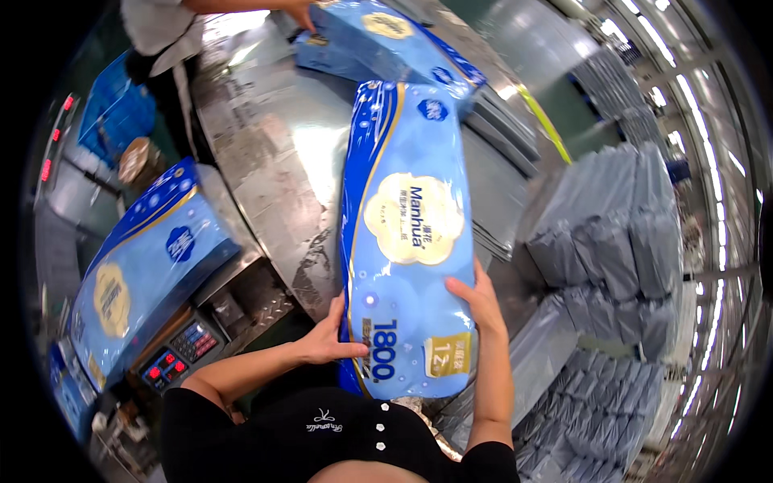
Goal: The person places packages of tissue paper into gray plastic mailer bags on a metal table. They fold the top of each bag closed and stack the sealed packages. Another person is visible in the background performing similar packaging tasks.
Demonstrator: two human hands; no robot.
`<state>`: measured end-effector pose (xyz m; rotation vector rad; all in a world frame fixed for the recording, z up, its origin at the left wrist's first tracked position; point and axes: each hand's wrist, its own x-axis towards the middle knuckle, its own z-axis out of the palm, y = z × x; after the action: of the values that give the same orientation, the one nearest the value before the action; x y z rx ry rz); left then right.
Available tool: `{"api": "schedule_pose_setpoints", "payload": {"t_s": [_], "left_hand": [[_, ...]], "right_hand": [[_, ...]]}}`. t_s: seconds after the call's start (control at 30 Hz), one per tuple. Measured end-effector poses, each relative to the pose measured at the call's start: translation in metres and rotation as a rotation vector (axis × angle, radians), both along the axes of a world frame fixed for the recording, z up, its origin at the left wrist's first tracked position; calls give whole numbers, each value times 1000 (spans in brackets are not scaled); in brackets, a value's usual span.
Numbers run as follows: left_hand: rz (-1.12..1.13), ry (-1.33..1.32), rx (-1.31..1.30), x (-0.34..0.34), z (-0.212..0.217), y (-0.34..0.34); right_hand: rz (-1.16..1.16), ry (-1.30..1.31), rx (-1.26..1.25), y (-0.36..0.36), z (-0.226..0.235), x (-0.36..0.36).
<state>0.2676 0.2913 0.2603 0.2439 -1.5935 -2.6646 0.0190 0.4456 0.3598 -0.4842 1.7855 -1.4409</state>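
A long blue plastic-wrapped package [407, 298] with a cream flower-shaped label and gold trim lies between my two hands, its near end close to my body. My left hand [328, 334] grips its left edge, thumb over the top face. On the opposite edge my right hand [477, 299] holds on, thumb also on top and the other fingers hidden. The far end reaches toward a similar blue package [374, 40] on the metal table [278, 153]; a co-worker's hand [302, 12] touches that one.
At left, another blue package [145, 266] rests beside a scale [181, 352] with lit red digits. A blue crate [117, 109] stands behind it. Flat grey bags [499, 189] lie along the table's right side. Stacks of grey bags [604, 233] rise further right.
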Motion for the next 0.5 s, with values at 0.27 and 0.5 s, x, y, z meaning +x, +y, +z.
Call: {"api": "schedule_pose_setpoints", "payload": {"t_s": [0.27,0.5], "left_hand": [[-743,335,-72,-65,-8,98],[-429,358,-1020,-274,-84,33]], "right_hand": [[-389,424,267,182,104,48],[-544,404,962,234,-38,105]]}}
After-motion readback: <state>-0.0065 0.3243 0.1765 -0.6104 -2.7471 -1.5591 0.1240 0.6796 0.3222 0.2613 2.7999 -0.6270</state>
